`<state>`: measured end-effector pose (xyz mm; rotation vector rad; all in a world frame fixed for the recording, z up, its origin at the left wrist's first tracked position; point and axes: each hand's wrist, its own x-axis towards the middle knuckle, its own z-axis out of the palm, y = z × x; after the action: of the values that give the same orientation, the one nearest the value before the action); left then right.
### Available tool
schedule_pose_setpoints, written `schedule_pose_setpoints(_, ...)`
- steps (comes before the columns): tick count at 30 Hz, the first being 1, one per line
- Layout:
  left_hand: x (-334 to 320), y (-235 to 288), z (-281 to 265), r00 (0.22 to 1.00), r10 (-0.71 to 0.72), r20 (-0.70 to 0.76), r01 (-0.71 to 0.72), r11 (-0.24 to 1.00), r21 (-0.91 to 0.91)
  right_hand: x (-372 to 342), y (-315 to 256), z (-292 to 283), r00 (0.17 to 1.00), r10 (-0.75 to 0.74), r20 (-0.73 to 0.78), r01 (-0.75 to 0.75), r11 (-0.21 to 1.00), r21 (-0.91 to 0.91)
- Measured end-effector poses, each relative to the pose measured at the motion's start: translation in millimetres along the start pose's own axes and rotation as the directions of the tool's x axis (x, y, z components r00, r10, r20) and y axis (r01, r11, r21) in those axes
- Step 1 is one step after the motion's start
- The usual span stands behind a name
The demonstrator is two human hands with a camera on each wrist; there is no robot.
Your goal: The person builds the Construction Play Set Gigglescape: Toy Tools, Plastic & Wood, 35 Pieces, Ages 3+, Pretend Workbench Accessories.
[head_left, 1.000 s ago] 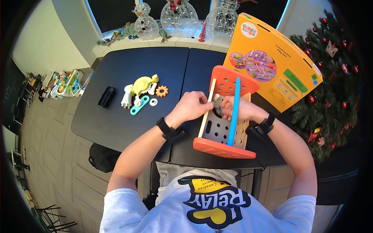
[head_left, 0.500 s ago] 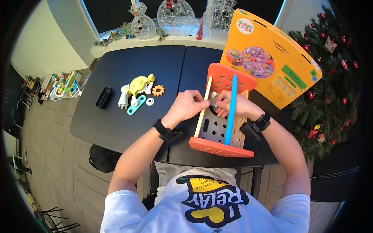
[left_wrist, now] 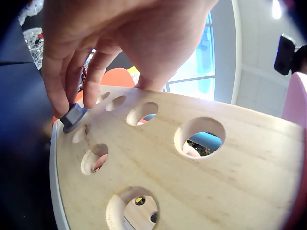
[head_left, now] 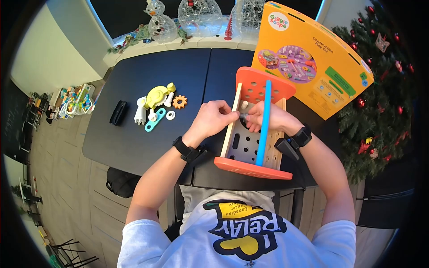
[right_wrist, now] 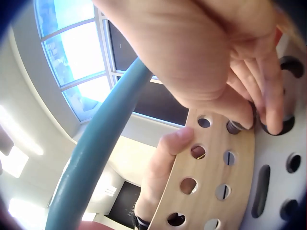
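Left hand (head_left: 213,118): thumb over wooden panel (left_wrist: 230,153) edge, fingertips on grey bolt (left_wrist: 73,117) head. Right hand (head_left: 279,119): under blue handle (head_left: 264,129), pinching at bolt's inner end. Toolbox (head_left: 254,169) at desk's (head_left: 129,147) near edge.

My right grip (head_left: 273,119) has moved closer to the pale wooden panel with round holes (head_left: 232,127) and my left grip (head_left: 212,120).

In the head view, the blue crossbar (head_left: 264,129) covers part of the right hand (head_left: 276,118), fingertips largely hide the gray bolt (head_left: 242,115), the orange box (head_left: 308,38) bears fine print too small to read, and the top edge crops the middle wire snowman (head_left: 200,18) and Christmas tree (head_left: 380,98).
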<state>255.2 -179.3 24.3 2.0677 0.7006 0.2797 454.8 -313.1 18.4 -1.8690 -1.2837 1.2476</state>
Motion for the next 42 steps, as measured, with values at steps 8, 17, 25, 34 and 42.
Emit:
schedule_pose_setpoints(8, 0, 1, 1, 1.0, -0.001, 0.001, 0.001, 1.0, -0.011, 2, -6, 2, 0.991, 0.111, -0.072, -0.11, 0.994, 0.018)
schedule_pose_setpoints(17, 0, 0, 2, 1.0, -0.013, -0.001, 0.013, 1.0, -0.018, -1, 2, 1, 0.996, -0.041, -0.084, 0.038, 0.999, -0.035)
schedule_pose_setpoints(25, 0, -6, 6, 0.999, 0.008, -0.033, -0.009, 0.999, -0.04, 4, -4, 6, 0.983, 0.115, -0.142, -0.109, 0.993, 0.048)
schedule_pose_setpoints(34, 0, -8, 8, 0.998, 0.02, -0.056, -0.023, 0.999, -0.048, -1, 1, 1, 0.967, -0.169, -0.189, 0.166, 0.986, -0.033)
schedule_pose_setpoints(42, 0, -8, 9, 0.998, 0.01, -0.058, -0.013, 0.999, -0.053, 5, 1, 2, 0.998, 0.032, -0.054, -0.031, 0.999, 0.032)
